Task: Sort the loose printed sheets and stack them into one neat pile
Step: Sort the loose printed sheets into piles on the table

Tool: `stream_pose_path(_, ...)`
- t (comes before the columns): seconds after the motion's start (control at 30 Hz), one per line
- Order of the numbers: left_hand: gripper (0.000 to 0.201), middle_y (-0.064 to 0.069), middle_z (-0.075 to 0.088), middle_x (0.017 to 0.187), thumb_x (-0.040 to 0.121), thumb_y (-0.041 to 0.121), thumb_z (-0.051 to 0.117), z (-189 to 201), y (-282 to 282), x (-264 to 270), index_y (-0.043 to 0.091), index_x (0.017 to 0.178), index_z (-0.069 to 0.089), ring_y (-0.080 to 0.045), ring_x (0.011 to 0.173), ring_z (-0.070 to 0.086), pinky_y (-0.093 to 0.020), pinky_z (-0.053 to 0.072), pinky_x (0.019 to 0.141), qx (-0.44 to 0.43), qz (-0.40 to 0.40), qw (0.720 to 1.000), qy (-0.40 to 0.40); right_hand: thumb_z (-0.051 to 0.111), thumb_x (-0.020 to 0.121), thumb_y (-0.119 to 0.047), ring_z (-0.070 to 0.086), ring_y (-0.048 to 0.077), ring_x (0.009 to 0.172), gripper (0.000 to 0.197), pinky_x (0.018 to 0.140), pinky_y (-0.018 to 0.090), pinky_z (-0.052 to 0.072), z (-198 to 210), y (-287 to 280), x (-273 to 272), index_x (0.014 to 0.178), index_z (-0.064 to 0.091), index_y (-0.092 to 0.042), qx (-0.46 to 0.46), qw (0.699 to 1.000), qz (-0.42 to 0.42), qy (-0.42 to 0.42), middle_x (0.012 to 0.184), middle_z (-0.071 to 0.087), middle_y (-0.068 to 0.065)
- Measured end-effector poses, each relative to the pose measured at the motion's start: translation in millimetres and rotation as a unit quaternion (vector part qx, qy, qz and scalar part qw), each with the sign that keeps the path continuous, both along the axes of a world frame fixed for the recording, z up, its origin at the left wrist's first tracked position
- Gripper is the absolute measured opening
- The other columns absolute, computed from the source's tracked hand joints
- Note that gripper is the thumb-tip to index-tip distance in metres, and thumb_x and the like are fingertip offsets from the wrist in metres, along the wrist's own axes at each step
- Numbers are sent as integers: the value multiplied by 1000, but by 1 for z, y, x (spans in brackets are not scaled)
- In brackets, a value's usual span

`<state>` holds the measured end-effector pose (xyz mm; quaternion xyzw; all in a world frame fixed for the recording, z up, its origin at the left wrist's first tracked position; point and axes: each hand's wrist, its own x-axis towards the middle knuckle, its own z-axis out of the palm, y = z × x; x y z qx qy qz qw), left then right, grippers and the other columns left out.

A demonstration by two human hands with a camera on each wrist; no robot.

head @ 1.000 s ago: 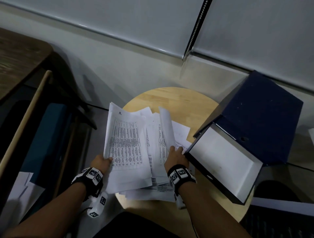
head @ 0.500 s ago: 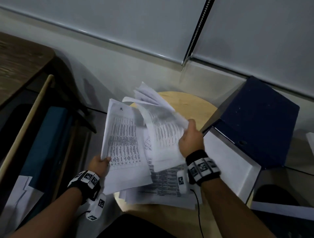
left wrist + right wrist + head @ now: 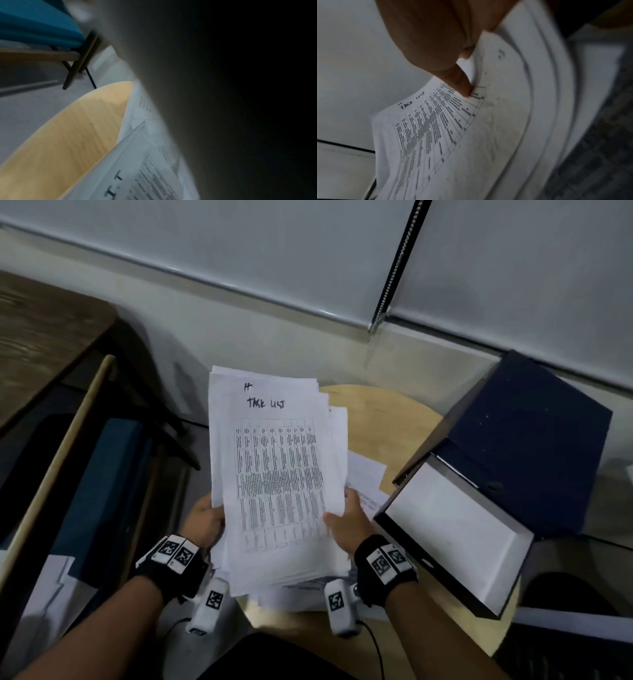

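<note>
I've just swung the right-hand sheets across onto the left batch, so one bundle of printed sheets (image 3: 274, 474) now stands above the round table (image 3: 383, 422), left hand (image 3: 205, 520) and right hand (image 3: 346, 523) each clamping a side edge. More sheets lie hidden beneath; my left fingers are out of sight.

Round light-wood table (image 3: 383, 419) with loose printed sheets (image 3: 364, 474) and an open dark-blue box file (image 3: 534, 440) on it.

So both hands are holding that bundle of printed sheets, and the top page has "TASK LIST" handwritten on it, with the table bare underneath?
Not quite: the table isn't bare. The head view shows more sheets lying on it under the bundle. The rest holds: left hand and right hand grip it.
</note>
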<state>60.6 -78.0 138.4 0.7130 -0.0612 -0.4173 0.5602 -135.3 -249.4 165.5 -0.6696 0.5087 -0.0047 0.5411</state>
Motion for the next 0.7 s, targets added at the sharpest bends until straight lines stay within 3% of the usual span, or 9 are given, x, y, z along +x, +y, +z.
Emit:
stream_pose_path(0.07,24,-6,76,90,100,6,41,7,1,-2,1,105,64,-34,94,68,-32,59,74,-19,1,999,27,56,89,-19,56,23,120,53,104,37,44,-12,7,1,139,37,-19,3,999,31,22,134,58,2)
stream_pose_path(0.13,40,-6,69,113,105,29,29,12,1,-7,8,117,61,-31,109,62,-36,52,91,-11,-14,999,40,53,90,-20,51,24,128,57,110,38,40,-19,14,4,144,33,-20,0,998,42,37,143,51,2)
stream_pose_path(0.17,41,-5,66,117,104,32,32,11,3,-9,7,124,57,-26,110,63,-41,48,99,-1,-25,999,25,51,92,-18,49,25,130,57,110,36,39,-21,17,6,145,31,-20,2,998,40,39,145,49,2)
stream_pose_path(0.23,29,0,72,108,97,24,55,-1,9,-8,12,122,60,-17,100,69,-48,47,101,4,-48,999,-15,48,94,-15,49,25,129,54,105,31,38,-23,23,10,145,31,-20,2,998,48,31,144,48,2)
stream_pose_path(0.3,31,-3,74,107,86,23,69,-15,17,-3,18,117,64,-24,100,70,-55,50,96,35,-86,994,-63,50,94,-16,53,25,123,48,100,29,42,-28,26,12,140,36,-20,2,997,71,22,139,53,3)
stream_pose_path(0.4,20,-11,72,104,89,9,66,-25,19,3,16,107,64,-30,99,68,-53,50,96,85,-66,989,-101,55,92,-23,57,25,117,45,97,32,47,-38,21,14,135,42,-17,-35,994,103,30,131,57,4)
stream_pose_path(0.47,20,-12,71,99,90,3,62,-21,18,7,7,110,64,-30,96,68,-48,51,93,105,-37,987,-116,55,92,-18,54,26,122,49,99,33,46,-50,7,13,139,40,-15,-93,986,131,50,137,52,6)
stream_pose_path(0.6,18,-6,70,92,91,1,61,-12,22,12,8,107,64,-24,84,68,-36,55,77,90,8,990,-107,58,82,1,35,30,139,79,110,43,40,-78,-28,8,151,23,-14,-180,933,248,189,155,29,8)
stream_pose_path(0.7,14,-7,71,93,91,0,61,-6,30,20,8,102,65,-27,87,69,-43,55,84,76,7,993,-87,62,79,1,37,32,135,82,104,46,43,-97,-37,1,149,22,-12,-232,877,328,262,152,30,11)
